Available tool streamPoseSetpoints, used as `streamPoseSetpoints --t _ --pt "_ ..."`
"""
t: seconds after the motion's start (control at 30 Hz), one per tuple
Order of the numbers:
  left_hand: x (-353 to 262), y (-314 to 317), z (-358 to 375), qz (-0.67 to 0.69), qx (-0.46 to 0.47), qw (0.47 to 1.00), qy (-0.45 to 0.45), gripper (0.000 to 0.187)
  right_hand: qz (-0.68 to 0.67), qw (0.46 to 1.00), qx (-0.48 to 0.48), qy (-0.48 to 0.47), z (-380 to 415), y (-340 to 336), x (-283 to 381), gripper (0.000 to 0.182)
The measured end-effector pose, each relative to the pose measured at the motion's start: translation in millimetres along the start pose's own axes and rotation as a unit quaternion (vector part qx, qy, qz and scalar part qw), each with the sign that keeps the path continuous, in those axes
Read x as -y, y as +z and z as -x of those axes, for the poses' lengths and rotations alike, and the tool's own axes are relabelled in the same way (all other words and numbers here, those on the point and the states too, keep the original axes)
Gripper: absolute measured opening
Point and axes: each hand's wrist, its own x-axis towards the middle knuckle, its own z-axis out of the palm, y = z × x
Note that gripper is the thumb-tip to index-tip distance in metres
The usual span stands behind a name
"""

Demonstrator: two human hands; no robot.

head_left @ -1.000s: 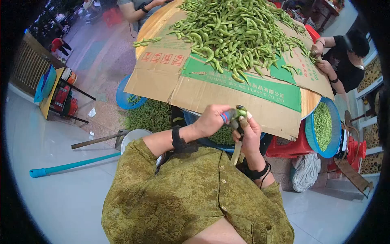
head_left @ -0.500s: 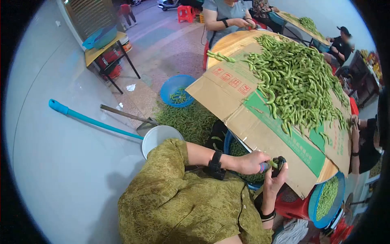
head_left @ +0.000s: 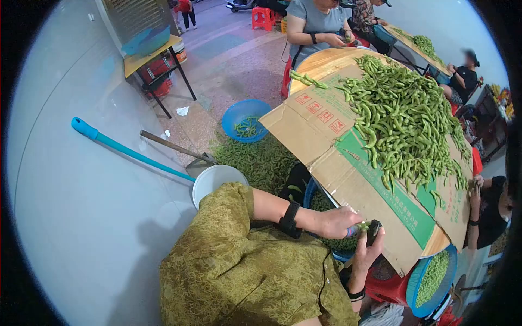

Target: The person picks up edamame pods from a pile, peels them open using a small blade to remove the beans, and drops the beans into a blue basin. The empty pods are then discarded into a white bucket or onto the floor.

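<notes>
My left hand (head_left: 333,221) is closed in a pinch, its fingers pressed together on a green bean pod (head_left: 364,225). Purple-and-blue banding wraps a finger near the pod. Facing it, my right hand (head_left: 371,249) has its fingers curled around the other end of the pod, with a black covering at the fingertips. Both hands are over the near edge of a cardboard sheet (head_left: 321,163). Under them stands a blue tub of shelled green beans (head_left: 321,202), partly hidden by my left arm. A large heap of bean pods (head_left: 405,117) lies on the cardboard.
Pods and husks (head_left: 258,163) cover the floor left of the table, beside a blue basin (head_left: 244,136) and white bucket (head_left: 217,179). A turquoise pole (head_left: 130,152) leans there. At right, a blue basket (head_left: 416,282) holds shelled beans. Other people sit around the tables.
The view has shifted a little, so the surroundings sit further right. Both hands stay together at the cardboard's edge, and less of the pod shows between them.
</notes>
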Motion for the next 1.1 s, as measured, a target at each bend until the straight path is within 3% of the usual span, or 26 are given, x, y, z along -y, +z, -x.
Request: streamPoseSetpoints --t 0.07,0.17,0.37,0.47,0.63,0.7,0.73,0.8,0.9,1.1 --pt "0 5 5 -0.019 0.018 0.999 0.037 0.018 -0.003 1.000 0.008 0.028 2 1 -5 0.029" --pt "1 6 7 -0.047 0.023 0.998 0.046 0.022 0.024 1.000 -0.014 -0.003 2 3 -5 0.024" --pt "7 4 8 0.005 0.046 0.998 0.038 0.021 0.024 0.998 0.058 0.018 3 -1 -7 0.028" --pt "0 1 12 0.004 0.042 0.998 0.041 0.021 0.096 0.992 0.021 -0.083 0 5 9 0.025" --pt "-1 -10 15 0.008 0.059 0.996 0.064 0.022 0.115 0.990 0.078 -0.018 -1 3 9 0.036" --pt "0 -20 18 0.008 0.037 0.998 0.044 0.025 0.129 0.987 0.027 -0.096 -1 -1 11 0.035" --pt "8 -19 17 -0.005 0.004 0.999 0.038 0.023 0.080 0.994 0.039 -0.070 -3 -5 19 0.031" --pt "0 -29 15 0.043 0.039 0.996 -0.072 0.020 0.102 0.992 0.035 -0.062 -6 -7 32 0.028" --pt "-2 -26 12 0.034 0.020 0.997 -0.072 0.013 0.114 0.984 0.030 -0.132 -9 -5 22 0.032" --pt "4 -18 9 0.105 0.058 0.991 -0.061 0.020 0.151 0.980 -0.030 -0.128 -11 -8 37 0.035"
